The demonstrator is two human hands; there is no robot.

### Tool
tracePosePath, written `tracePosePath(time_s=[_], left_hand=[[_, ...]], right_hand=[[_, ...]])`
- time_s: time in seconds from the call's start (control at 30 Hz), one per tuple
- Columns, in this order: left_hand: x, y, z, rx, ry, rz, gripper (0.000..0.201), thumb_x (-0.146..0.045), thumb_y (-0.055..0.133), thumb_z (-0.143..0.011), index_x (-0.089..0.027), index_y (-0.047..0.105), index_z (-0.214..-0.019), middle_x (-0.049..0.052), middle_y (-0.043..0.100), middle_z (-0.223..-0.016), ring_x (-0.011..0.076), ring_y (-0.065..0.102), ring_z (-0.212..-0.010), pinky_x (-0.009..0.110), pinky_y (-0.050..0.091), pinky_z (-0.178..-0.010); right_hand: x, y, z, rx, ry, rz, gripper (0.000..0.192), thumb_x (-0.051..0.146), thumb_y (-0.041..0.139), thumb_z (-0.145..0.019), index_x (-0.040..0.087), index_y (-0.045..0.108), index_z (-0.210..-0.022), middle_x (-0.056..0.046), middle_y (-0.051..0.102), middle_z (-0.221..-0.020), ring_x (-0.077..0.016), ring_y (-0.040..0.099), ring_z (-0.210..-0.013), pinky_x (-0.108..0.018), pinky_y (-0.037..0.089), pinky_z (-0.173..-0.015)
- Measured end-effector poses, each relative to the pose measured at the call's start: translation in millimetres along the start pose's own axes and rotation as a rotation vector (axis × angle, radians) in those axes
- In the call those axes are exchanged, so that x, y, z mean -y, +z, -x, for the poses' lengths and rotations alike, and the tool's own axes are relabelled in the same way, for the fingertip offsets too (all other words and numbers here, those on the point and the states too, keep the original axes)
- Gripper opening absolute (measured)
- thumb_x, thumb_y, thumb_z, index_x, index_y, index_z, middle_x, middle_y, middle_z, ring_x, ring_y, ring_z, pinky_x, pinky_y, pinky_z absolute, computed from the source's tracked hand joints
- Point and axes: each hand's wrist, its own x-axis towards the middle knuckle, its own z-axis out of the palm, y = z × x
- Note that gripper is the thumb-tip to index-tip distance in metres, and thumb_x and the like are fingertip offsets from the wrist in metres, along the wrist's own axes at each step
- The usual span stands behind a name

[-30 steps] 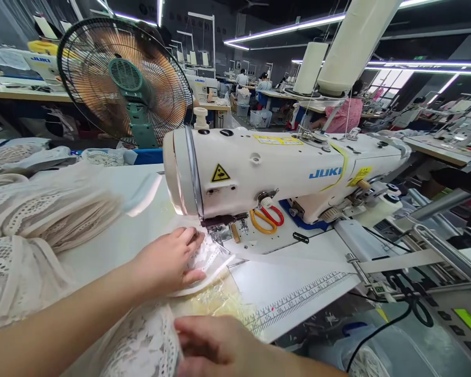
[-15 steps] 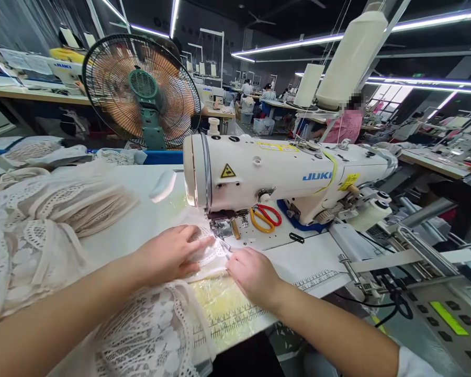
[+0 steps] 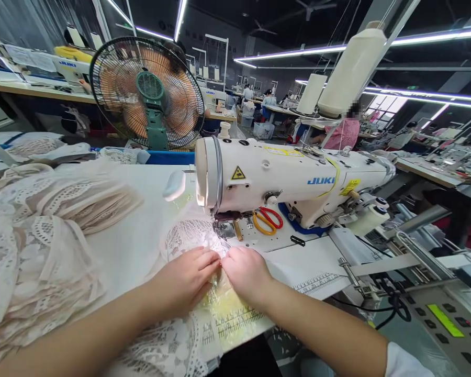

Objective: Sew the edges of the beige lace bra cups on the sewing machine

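White lace fabric (image 3: 186,235) lies under the needle end of a white sewing machine (image 3: 255,173). My left hand (image 3: 192,272) is closed, fingertips pinching the lace edge just in front of the presser foot (image 3: 222,229). Beside it, almost touching, my right hand (image 3: 245,272) is curled shut on the same fabric. A thin metal piece shows by the right fingertips; I cannot tell whether it is held or part of the machine. More lace (image 3: 168,345) hangs over the table's front edge beneath my left forearm.
Left of the machine lies a large heap of lace pieces (image 3: 51,235). Red and yellow-handled scissors (image 3: 267,221) and a black blade (image 3: 297,240) rest on the machine bed. A fan (image 3: 149,94) stands behind the table. A control panel (image 3: 445,319) sits at lower right.
My left hand has slid nearer to me and closed in beside the right hand. More of the lace now shows behind the needle, left of the presser foot. The view has shifted slightly.
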Motion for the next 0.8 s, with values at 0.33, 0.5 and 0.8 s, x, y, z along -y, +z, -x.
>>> tracePosePath(time_s=[0.33,0.5,0.8], left_hand=[[26,1.9,-6,-0.118,0.104,-0.026,0.026,-0.015,0.04,-0.088,-0.013,0.061,-0.103,0.012,0.063,-0.101,0.0232,0.056,-0.09,0.039,0.05,-0.081],[39,-0.2,-12,-0.124,0.117,-0.021,0.027,-0.017,0.038,-0.091,-0.014,0.062,-0.102,0.012,0.063,-0.096,0.0212,0.056,-0.085,0.036,0.049,-0.076],[55,-0.2,-18,-0.119,0.074,-0.069,0.03,-0.02,0.036,-0.091,-0.015,0.064,-0.1,0.012,0.064,-0.097,0.0207,0.059,-0.086,0.031,0.05,-0.073]], right_hand=[[4,-9,-8,0.226,0.106,0.011,0.024,0.027,0.043,-0.089,0.017,0.065,-0.086,-0.006,0.064,-0.072,-0.0171,0.057,-0.064,-0.028,0.037,-0.053],[8,-21,-20,0.406,0.164,-0.036,0.04,0.03,0.035,-0.092,0.011,0.053,-0.123,-0.011,0.068,-0.082,-0.0232,0.064,-0.074,-0.032,0.043,-0.055],[12,-23,-26,0.466,0.2,-0.046,0.05,0.028,0.035,-0.092,0.007,0.039,-0.137,-0.014,0.069,-0.084,-0.0252,0.065,-0.075,-0.034,0.046,-0.056]])
